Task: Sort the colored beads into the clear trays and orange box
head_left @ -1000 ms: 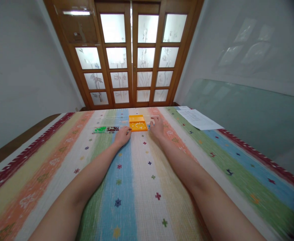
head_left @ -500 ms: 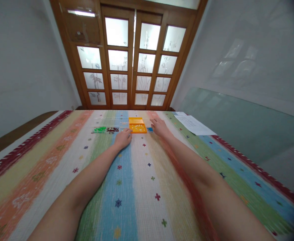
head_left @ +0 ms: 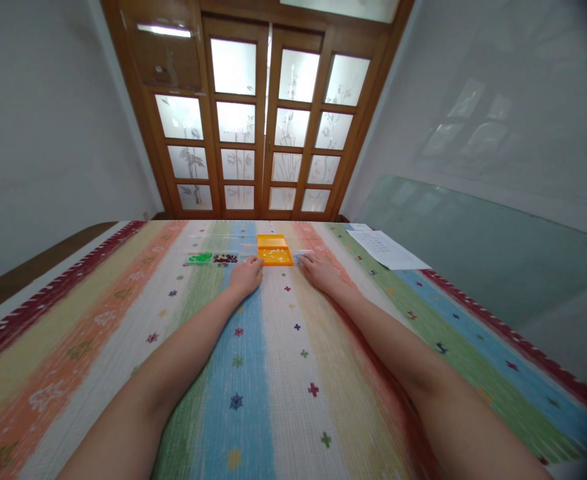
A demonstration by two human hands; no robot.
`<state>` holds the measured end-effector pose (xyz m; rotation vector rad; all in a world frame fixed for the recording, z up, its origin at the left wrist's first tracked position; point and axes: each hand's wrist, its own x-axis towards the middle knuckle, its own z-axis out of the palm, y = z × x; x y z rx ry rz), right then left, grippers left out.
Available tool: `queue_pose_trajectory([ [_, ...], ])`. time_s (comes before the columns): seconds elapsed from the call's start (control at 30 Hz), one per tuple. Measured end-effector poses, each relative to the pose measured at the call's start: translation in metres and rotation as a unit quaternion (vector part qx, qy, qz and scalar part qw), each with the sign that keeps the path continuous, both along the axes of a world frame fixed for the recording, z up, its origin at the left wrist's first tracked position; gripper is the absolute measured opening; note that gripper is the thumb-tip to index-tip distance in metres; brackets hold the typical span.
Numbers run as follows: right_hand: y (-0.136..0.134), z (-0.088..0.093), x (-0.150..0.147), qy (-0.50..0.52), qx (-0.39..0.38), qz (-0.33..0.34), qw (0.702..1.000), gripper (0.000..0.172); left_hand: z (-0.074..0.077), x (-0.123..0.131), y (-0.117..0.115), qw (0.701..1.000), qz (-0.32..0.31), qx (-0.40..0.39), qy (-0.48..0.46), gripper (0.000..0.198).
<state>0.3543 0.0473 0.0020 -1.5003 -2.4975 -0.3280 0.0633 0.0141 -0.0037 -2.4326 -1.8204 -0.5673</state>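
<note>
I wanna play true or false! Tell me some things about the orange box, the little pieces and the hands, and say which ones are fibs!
1. The orange box is open. True.
2. Everything inside it is black. False: it holds white pieces.
3. The green pieces lie left of the dark red pieces. True.
4. The left hand is over the green pieces. False: it is by the orange box's near left corner.
5. A big sheet of paper lies on the striped cloth. True.
6. The right hand rests on that paper. False: it is just right of the orange box, apart from the paper.
</note>
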Motion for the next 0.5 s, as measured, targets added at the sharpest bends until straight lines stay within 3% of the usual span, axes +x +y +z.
queue_pose_trajectory([
  [0.3,-0.004,0.001,-0.010,0.002,-0.018,-0.036,0.999,0.040,0.002,0.001,-0.002,1.000,0.007,-0.010,0.015,0.036],
  [0.5,0.019,0.021,-0.020,0.057,-0.074,-0.103,0.990,0.033,0.003,0.001,-0.002,1.000,0.007,-0.019,0.023,0.035],
])
